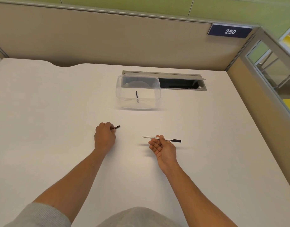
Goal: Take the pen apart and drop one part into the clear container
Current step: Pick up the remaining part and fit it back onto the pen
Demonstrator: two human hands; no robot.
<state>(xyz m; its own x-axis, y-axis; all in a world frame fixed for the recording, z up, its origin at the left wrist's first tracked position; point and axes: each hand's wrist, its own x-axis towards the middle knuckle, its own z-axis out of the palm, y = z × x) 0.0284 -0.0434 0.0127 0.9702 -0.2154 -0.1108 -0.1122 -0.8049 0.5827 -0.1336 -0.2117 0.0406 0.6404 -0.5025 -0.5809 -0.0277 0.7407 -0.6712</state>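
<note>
My right hand (163, 149) pinches a white pen barrel (150, 137) with a black end (175, 140), holding it level just above the white desk. My left hand (104, 136) is closed around a small black pen part (116, 127) whose tip sticks out to the right of the fingers. The clear container (138, 94) stands open further back at the desk's middle. A thin black stick-like pen part (137, 96) lies inside it. Both hands are well short of the container.
Behind the container an open cable tray slot (182, 83) is cut into the white desk (42, 112). Beige partition walls close off the back and right side, with a blue "250" sign (230, 31) at the top right.
</note>
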